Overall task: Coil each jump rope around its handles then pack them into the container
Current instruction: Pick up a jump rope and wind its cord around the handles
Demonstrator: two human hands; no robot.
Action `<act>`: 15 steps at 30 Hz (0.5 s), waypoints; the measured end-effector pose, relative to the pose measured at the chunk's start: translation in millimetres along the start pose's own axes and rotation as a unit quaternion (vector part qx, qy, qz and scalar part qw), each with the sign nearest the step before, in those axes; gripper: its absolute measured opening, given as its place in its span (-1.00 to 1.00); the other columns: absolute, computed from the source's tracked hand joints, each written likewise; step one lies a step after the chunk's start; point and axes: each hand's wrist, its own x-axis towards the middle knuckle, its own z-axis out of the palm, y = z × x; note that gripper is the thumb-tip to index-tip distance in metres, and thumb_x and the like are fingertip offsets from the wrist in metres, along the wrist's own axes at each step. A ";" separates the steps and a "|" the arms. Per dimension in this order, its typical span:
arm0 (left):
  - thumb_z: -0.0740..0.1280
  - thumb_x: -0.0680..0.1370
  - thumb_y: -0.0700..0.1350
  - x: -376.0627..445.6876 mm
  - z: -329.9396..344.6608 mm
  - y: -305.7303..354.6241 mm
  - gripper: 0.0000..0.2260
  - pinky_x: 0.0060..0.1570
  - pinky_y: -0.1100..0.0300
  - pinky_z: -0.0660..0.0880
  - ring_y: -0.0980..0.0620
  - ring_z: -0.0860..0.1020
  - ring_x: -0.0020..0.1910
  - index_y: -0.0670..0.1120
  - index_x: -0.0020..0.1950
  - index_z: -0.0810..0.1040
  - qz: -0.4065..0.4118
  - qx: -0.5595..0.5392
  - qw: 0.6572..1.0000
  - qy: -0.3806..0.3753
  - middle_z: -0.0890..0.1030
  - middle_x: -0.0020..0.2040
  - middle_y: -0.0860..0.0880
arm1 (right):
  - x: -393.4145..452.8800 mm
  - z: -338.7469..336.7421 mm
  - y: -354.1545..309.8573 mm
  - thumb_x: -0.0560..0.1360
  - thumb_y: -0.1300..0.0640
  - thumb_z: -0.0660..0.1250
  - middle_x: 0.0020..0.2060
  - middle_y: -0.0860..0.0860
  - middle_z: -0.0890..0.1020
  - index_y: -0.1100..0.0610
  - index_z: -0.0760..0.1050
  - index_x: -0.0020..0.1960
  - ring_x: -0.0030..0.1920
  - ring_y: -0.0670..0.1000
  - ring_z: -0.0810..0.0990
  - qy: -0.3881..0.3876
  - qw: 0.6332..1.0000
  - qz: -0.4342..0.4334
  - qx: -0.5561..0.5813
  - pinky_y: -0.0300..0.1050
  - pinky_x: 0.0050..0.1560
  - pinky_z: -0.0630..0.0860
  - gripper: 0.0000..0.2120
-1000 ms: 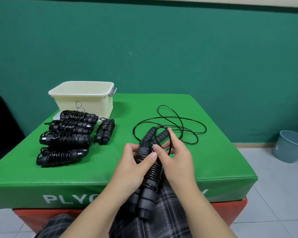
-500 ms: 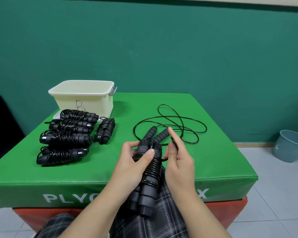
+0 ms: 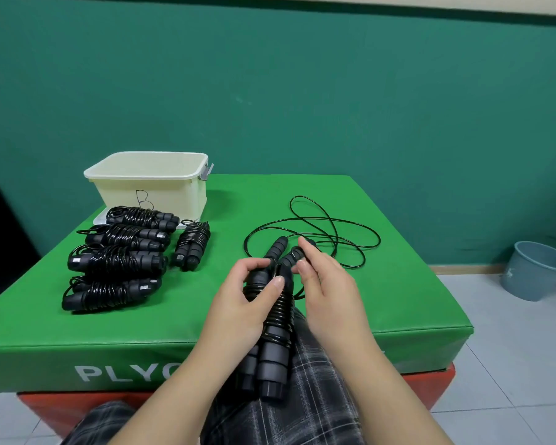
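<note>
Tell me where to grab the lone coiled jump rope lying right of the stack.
Grip the lone coiled jump rope across its wound middle, coming from above. It lies flat on the green plyo box, near ends toward you, clear of the stack, so fingers likely fit down both long sides and pin the coils.

The cream plastic container (image 3: 148,184) at upper left looks smooth and matt. The green padded bench (image 3: 382,293) has a slightly shiny vinyl skin. The thin black cord (image 3: 315,220) is glossy; the black handles (image 3: 270,358) look matt.
</note>
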 end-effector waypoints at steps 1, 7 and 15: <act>0.45 0.37 0.13 0.3 0.5 0.3 -0.72 -0.10 0.29 0.49 0.24 0.58 -0.16 0.14 0.02 0.50 -0.003 -0.001 1.000 -0.004 0.62 -0.13 0.23 | -0.1 -1.4 -3.0 0.64 0.13 0.13 0.01 -0.06 0.59 0.04 0.36 0.43 0.08 -0.06 0.51 0.008 1.000 -0.002 0.001 -0.16 0.15 0.40 -0.63; 0.48 0.40 0.03 3.0 0.8 6.0 -0.78 -0.07 0.15 0.52 0.05 0.61 -0.12 0.00 -0.05 0.55 -0.027 -0.046 0.999 -0.001 0.66 -0.10 -0.05 | -0.6 -5.9 -13.7 0.60 0.17 0.21 -0.25 -0.14 0.62 -0.19 0.34 0.08 -0.29 -0.22 0.56 0.028 0.994 0.027 0.101 -0.33 -0.11 0.48 -0.75; 0.46 0.43 -0.14 3.7 -0.8 10.7 -0.90 -0.22 0.26 0.46 0.23 0.54 -0.32 0.02 -0.22 0.57 -0.003 0.028 0.997 0.067 0.62 -0.30 0.12 | 0.3 -8.7 -10.0 0.54 0.13 0.34 -0.11 -0.13 0.58 -0.04 0.45 0.04 -0.09 -0.12 0.57 -0.008 0.996 0.087 0.035 -0.20 0.03 0.51 -0.87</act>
